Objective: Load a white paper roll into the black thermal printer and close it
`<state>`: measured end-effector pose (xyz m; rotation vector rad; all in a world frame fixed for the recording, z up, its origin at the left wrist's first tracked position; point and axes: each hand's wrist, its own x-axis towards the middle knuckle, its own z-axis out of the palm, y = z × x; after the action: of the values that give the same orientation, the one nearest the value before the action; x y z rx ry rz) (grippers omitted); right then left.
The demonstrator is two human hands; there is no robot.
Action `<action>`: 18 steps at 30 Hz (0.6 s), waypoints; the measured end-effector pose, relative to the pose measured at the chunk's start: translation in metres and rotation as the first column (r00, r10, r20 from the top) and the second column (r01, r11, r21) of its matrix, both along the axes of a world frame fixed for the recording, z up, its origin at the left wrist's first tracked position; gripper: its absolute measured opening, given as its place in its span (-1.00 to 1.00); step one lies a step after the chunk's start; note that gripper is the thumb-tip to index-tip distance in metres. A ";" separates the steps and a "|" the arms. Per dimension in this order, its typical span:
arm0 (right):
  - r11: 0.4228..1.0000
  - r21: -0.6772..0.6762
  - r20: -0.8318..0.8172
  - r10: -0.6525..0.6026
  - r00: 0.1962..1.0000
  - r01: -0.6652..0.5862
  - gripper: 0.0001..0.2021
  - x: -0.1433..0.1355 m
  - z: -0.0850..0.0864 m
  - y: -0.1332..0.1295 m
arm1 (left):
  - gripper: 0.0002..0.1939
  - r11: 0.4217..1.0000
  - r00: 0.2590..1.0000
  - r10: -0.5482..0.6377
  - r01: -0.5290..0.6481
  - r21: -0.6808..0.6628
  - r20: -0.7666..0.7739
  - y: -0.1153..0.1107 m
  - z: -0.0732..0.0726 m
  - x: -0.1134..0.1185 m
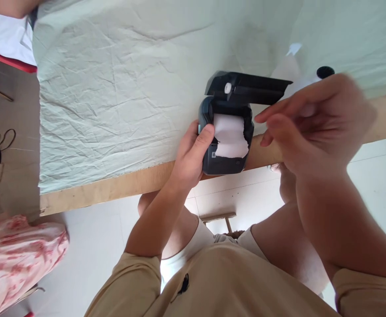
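The small dark printer (224, 167) sits just right of the middle of the frame, at the front edge of the worktop (140, 178), its lid (259, 88) tipped up and a white paper roll (229, 130) lying inside. I judge the printer light, stiff and rather smooth, best taken by its sides; the raised lid looks like the fragile part, a poor place to pull, and the paper roll, soft with a ragged end, should crease or tear easily. My left hand (193, 152) is clamped on the printer's left side, thumb over the rim beside the paper roll. My right hand (315, 121), blurred, hangs at the right of the frame near the printer's other side, fingers loosely curled and thumb apart, seemingly with nothing in it; whether a fingertip touches the printer I cannot tell
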<state>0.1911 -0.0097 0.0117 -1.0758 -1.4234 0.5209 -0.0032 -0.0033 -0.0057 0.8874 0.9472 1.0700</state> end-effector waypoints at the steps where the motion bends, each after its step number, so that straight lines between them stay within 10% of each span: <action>1: 0.999 -0.028 0.086 0.024 0.996 -0.022 -0.87 0.001 0.004 0.001 | -0.53 1.000 1.000 0.000 0.000 -0.006 -0.013 -0.001 0.001 -0.001; 11: 0.999 0.000 0.649 -0.038 0.760 0.050 -0.85 0.003 0.012 0.013 | -0.52 0.997 0.997 -0.070 0.070 -0.028 -0.010 0.000 -0.001 -0.003; 18: 0.976 -0.213 0.714 0.193 0.673 -0.054 -0.72 0.009 0.028 0.008 | -0.57 0.995 0.994 -0.089 0.086 -0.051 -0.063 -0.001 0.006 -0.003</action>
<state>0.2003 -0.0016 0.0397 -1.4258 -2.2087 0.3113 -0.0066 -0.0041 0.0004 0.9206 0.9754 0.9446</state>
